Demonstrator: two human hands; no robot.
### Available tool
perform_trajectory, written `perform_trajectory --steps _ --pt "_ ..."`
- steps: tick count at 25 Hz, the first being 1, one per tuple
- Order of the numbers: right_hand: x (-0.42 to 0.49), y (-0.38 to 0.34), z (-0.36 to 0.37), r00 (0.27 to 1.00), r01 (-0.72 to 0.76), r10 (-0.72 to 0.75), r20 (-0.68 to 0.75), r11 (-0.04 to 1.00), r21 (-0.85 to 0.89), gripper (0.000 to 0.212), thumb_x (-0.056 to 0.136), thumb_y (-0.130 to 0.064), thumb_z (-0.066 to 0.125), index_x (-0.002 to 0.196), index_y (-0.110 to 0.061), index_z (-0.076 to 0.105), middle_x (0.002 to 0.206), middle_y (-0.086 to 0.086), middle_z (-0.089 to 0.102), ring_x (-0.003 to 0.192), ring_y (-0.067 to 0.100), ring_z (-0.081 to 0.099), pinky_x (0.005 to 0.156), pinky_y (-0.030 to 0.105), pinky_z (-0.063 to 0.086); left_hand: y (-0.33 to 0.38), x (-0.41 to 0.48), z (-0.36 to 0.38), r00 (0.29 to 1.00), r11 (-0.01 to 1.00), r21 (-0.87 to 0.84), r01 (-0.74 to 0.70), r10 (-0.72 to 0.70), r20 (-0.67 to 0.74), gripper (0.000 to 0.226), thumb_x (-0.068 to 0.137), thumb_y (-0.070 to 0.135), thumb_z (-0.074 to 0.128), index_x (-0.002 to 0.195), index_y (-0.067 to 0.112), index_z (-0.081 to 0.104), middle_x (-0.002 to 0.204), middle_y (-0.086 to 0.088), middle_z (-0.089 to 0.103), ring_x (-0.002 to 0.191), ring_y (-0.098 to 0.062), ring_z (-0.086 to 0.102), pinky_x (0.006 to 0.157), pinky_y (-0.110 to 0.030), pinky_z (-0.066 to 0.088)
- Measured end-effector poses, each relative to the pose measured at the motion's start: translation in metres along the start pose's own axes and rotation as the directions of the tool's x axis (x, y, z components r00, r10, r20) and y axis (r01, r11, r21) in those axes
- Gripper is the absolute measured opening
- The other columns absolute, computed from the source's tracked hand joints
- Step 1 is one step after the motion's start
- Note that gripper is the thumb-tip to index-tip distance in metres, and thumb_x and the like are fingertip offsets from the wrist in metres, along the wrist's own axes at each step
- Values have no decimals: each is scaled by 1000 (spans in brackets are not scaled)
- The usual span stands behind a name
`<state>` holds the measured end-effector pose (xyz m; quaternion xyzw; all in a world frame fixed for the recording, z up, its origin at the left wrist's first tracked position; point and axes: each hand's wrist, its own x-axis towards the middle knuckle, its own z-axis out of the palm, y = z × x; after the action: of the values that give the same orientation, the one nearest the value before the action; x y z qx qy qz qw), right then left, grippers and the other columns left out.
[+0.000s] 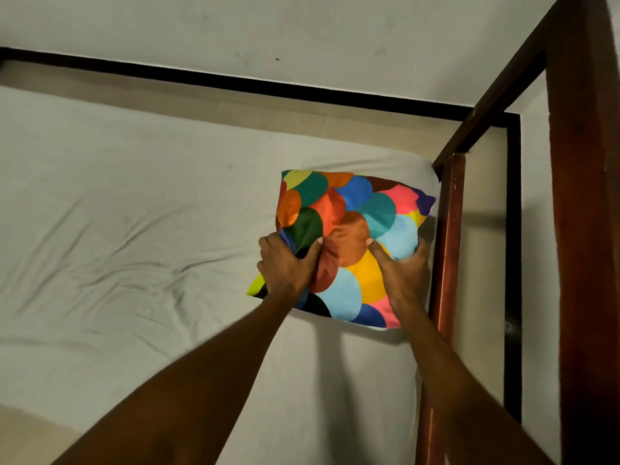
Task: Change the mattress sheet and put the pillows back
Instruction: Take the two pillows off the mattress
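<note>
A pillow [352, 209] in a cover of many coloured circles lies near the far right corner of the mattress, on the pale sheet [134, 229]. My left hand [287, 263] grips its near left part, thumb pressed into the fabric. My right hand [402, 266] grips its near right edge, thumb on top and fingers curled round the side. The sheet covers the whole mattress and shows creases across its middle.
A dark red wooden bed post [449, 229] stands right beside the pillow, and a thicker post [587, 229] rises at the right edge. A black skirting line [235, 82] runs along the pale wall behind the bed.
</note>
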<state>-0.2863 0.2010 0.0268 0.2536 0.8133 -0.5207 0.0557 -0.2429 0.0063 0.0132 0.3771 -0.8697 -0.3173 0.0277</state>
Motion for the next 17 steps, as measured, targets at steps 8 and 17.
perform_trajectory --steps 8,17 --pt "-141 -98 -51 991 59 -60 123 998 16 90 67 -58 92 139 -22 51 126 -2 67 113 24 66 87 28 49 8 -75 -189 993 999 50 -8 14 -116 83 78 81 66 120 11 51 116 -11 57 111 -38 60 98 -53 46" --pt "-304 -213 -72 926 326 -305 224 943 -63 93 76 -64 79 150 -25 39 144 6 53 131 29 53 101 40 44 -11 -137 -384 960 1000 11 -10 13 -279 82 81 78 65 118 6 51 115 -12 55 113 -37 57 94 -55 45"
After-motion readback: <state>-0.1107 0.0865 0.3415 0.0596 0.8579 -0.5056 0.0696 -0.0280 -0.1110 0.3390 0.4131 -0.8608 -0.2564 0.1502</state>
